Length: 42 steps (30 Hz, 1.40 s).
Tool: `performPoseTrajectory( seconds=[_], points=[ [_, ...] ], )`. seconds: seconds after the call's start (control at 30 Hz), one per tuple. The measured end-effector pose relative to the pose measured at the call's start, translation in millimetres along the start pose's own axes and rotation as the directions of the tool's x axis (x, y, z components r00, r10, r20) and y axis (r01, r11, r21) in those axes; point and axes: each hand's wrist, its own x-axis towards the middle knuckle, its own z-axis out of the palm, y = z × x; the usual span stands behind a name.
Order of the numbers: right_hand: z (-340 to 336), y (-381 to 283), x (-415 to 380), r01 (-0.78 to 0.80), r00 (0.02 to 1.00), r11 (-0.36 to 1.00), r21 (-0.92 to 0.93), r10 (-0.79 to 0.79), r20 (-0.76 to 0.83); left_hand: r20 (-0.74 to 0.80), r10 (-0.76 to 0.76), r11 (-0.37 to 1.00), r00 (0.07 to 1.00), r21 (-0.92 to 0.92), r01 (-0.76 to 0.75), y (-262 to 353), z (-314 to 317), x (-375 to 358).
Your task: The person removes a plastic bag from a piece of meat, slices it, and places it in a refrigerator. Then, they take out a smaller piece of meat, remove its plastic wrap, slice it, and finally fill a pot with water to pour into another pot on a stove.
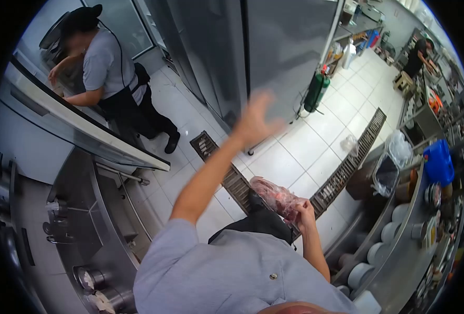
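a: bag of raw meat (276, 198) sits at 5 o'clock of centre, clenched in the right hand (304, 212), held at chest height over the floor drain grate (232, 178).
b: step?
a: looks like carry in transit, bag not on any worktop (399, 251). next move likely needs a set-down spot or the fridge door (284, 47) at 12.
b: left hand (255, 121)?
a: raised toward 12, grip released, fingers spread, blurred, touching nothing.
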Motion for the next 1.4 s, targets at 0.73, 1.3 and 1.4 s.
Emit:
performPoseTrajectory(
  seconds=[0.73, 1.3, 1.4],
  points=[
    [126.7, 0.7, 124.8, 0.161, 0.918, 0.985, 0.056, -0.129, -0.375, -0.511, 0.091, 0.197, 0.855, -0.832, -0.518, -156.5, -267.4, 117.3],
    [281.6, 156.7, 357.0, -0.098, 0.995, 0.927, 0.362, 0.101, 0.010, -0.474, -0.572, 0.492, 0.670, -0.851, -0.182, -365.6, -232.0, -275.8],
    [300.7, 157.0, 375.6, -0.063, 0.997, 0.912, 0.405, 0.072, -0.007, -0.936, -0.344, 0.854, 0.079, -0.276, 0.441, -405.6, -208.5, -272.7]
  ],
)
